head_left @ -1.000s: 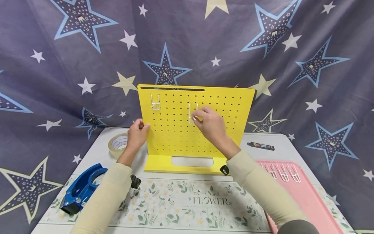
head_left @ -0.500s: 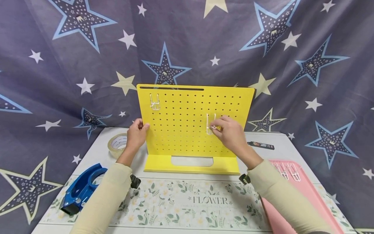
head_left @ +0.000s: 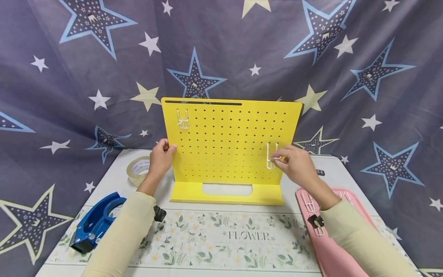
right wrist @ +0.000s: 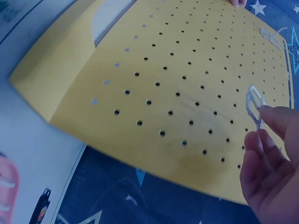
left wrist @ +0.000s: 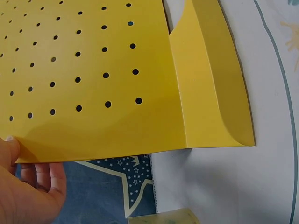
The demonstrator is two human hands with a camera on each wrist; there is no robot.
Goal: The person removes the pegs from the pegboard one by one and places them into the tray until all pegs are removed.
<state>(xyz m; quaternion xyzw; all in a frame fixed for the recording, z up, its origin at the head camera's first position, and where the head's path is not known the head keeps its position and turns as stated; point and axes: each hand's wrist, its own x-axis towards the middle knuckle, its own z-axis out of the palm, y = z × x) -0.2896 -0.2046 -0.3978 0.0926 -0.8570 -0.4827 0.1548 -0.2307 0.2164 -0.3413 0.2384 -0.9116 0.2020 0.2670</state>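
Observation:
A yellow pegboard (head_left: pixel 221 152) stands upright on its flat foot in the head view. My left hand (head_left: pixel 162 158) holds its left edge, thumb on the front face and fingers behind, as the left wrist view (left wrist: pixel 35 186) also shows. Between thumb and fingertips my right hand (head_left: pixel 298 164) pinches a white pegboard hook (head_left: pixel 268 157) in front of the board's right side. In the right wrist view this hook (right wrist: pixel 253 105) appears apart from the board's surface. Another white hook (head_left: pixel 183 120) hangs in the holes at the board's upper left.
To the right lies a pink tray (head_left: pixel 332 250) with several white hooks (head_left: pixel 308 203), partly under my right forearm. A dark tube-like item (head_left: pixel 320 172) lies behind it. Left of the board are a tape roll (head_left: pixel 137 169) and a blue tape dispenser (head_left: pixel 95 225).
My right hand has moved right and down across the board's front, carrying the white hook from near the middle to the right side. The left hand stays on the edge.

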